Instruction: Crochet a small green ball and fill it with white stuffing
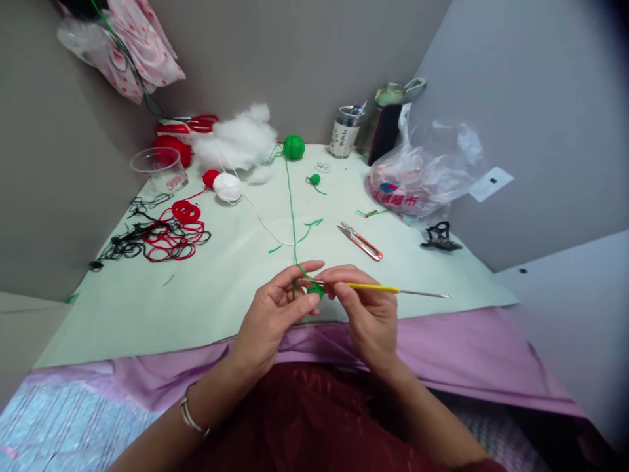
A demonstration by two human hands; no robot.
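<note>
My left hand (275, 314) pinches a small green crochet piece (316, 289) between thumb and fingers, with the green yarn strand (291, 210) running over its index finger. My right hand (366, 308) grips a yellow-handled crochet hook (388, 288), its tip at the green piece and its metal end pointing right. The strand leads up the pale green table (221, 275) to a green yarn ball (293, 146) at the back.
Orange thread snips (360, 240) lie just beyond my hands. A tangle of red and black yarn (162, 233) lies at left, with a clear plastic cup (160, 167), white stuffing (238, 141), red and white balls (223, 183). A plastic bag (422, 177), tin (344, 134) and black clip (439, 237) are at right.
</note>
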